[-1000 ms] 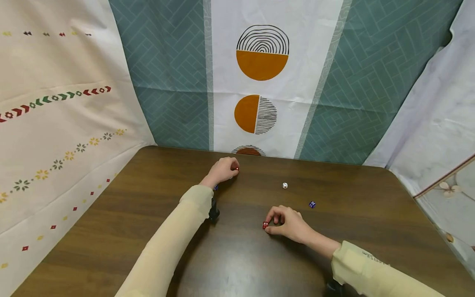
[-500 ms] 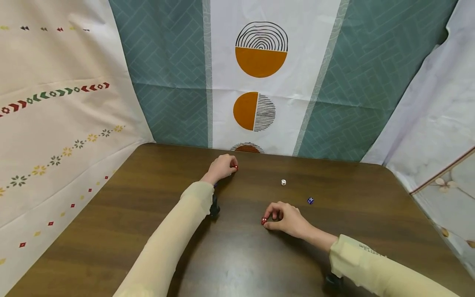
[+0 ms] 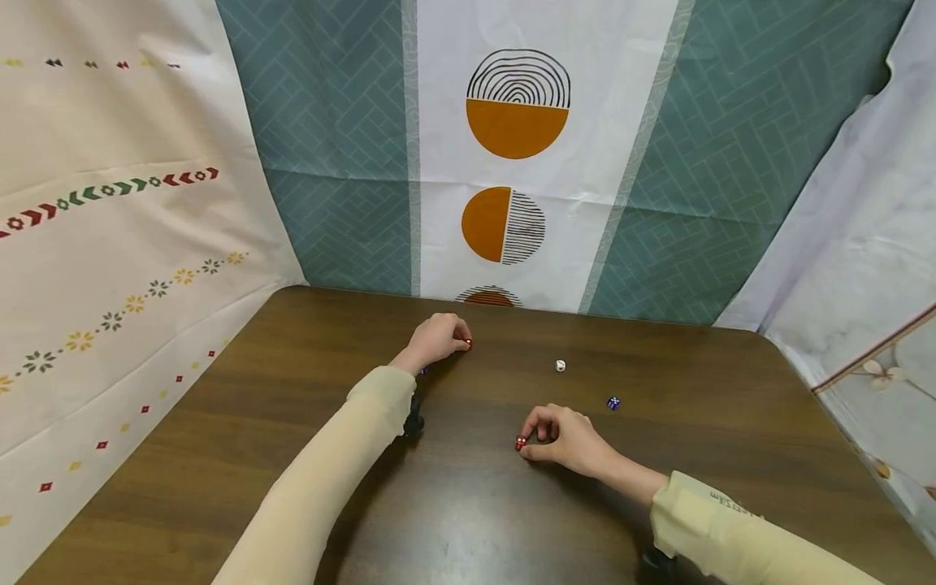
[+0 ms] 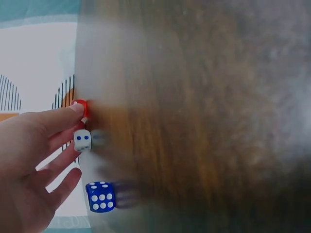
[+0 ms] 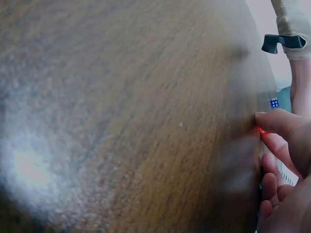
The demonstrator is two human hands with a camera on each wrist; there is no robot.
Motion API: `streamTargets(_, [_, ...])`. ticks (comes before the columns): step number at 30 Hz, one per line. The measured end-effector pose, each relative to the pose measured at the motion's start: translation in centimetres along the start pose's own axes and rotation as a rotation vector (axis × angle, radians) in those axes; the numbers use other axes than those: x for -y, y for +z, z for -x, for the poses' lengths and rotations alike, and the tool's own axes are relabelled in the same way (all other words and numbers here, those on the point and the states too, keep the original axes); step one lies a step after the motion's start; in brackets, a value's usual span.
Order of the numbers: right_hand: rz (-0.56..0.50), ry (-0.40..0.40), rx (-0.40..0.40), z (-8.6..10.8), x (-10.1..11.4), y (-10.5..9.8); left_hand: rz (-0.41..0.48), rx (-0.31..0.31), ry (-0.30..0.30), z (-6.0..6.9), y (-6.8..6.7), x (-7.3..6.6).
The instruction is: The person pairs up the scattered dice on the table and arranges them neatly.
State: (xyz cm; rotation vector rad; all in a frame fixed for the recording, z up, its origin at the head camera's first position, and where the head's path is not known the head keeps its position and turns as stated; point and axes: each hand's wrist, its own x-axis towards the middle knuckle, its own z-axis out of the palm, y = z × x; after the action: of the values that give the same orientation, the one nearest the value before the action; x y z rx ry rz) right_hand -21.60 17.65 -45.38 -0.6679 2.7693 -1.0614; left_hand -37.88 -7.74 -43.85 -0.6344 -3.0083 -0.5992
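The left hand (image 3: 436, 336) pinches one red die (image 3: 469, 344), farther back and left of the other red die (image 3: 521, 443) the right hand (image 3: 569, 441) pinches.

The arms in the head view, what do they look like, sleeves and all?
The left sleeve and right sleeve are pale yellow. Dark lettering near the right cuff is too small to read. A black piece shows by each cuff. The left hand and right hand show no gloves.

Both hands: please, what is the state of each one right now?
Left hand: pinching a small red cubic die.
Right hand: pinching another red cubic die with white dots.
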Motion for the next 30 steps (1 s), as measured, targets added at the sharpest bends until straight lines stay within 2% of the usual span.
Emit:
streamTargets(7, [0.003, 0.004, -0.003, 0.0, 0.1, -0.1, -0.160, -0.066, 0.136, 1.4, 0.3, -1.0])
streamTargets(12, [0.000, 0.008, -0.001, 0.1, 0.1, 0.1, -0.165, -0.087, 0.194, 3.2, 0.4, -1.9])
streamTargets(17, [-0.005, 0.011, 0.006, 0.1, 0.1, 0.2, -0.068, -0.061, 0.177, 5.0, 0.5, -2.4])
streamTargets(20, [-0.004, 0.010, 0.006, 0.1, 0.1, 0.2, 0.033, -0.022, 0.166, 6.0, 0.8, -2.7])
streamTargets(26, [0.006, 0.009, 0.003, 0.0, 0.0, 0.1, 0.248, 0.045, 0.218, 7.8, 1.6, -3.4])
streamTargets(30, [0.006, 0.007, 0.001, 0.0, 0.0, 0.2, 0.329, 0.082, 0.234, 8.9, 2.1, -4.0])
